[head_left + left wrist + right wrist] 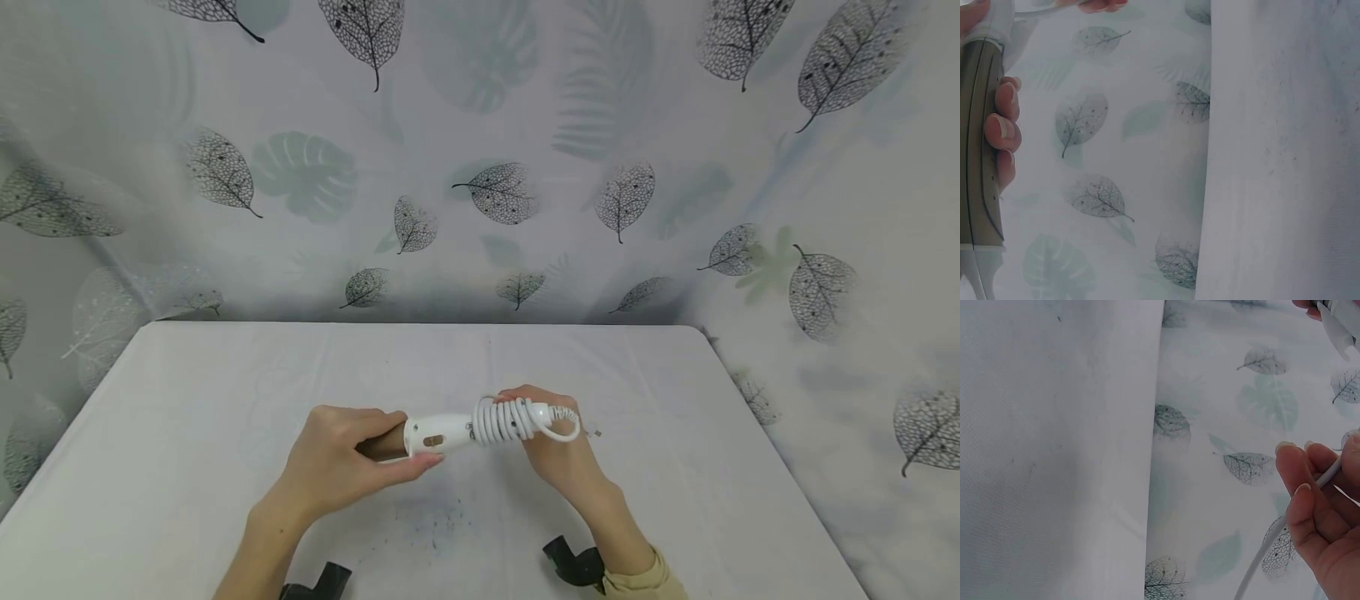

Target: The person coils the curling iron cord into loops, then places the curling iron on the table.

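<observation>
A hair styling tool (pixel 448 431) with a white end and a gold-brown body (pixel 979 144) is held level above the table. My left hand (pixel 330 462) grips its gold-brown part, with the fingers curled round the far side. A white cord (pixel 504 422) is wound in several coils round the tool's right end. My right hand (pixel 562 454) is beside those coils. In the right wrist view, a length of cord (pixel 1261 556) runs between the right hand's thumb and curled fingers. The cord's plug cannot be made out.
The white table (pixel 187 400) has small dark blue specks (pixel 442 525) near its front middle. A leaf-patterned sheet (pixel 480 108) hangs behind and beside it. Black curved pieces (pixel 577 567) sit by both wrists.
</observation>
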`<act>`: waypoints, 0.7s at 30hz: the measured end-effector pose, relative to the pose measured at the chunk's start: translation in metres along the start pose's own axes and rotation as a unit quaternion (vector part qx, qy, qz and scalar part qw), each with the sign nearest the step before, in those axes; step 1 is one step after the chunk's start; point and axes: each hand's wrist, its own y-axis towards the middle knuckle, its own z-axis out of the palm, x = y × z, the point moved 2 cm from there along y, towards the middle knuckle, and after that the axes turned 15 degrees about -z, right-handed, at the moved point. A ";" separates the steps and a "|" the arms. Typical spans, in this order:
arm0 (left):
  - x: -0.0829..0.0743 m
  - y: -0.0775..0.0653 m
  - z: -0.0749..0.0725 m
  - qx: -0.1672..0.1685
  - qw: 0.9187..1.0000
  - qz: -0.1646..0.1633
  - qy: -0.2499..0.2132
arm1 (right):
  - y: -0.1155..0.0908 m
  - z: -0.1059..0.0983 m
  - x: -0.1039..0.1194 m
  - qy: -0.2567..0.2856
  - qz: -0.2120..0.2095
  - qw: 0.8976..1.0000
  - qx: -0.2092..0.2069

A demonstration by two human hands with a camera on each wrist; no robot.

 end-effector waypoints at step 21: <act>0.000 0.002 -0.001 -0.100 0.967 -0.217 0.086 | 0.000 0.006 -0.011 -0.043 0.071 0.996 -0.032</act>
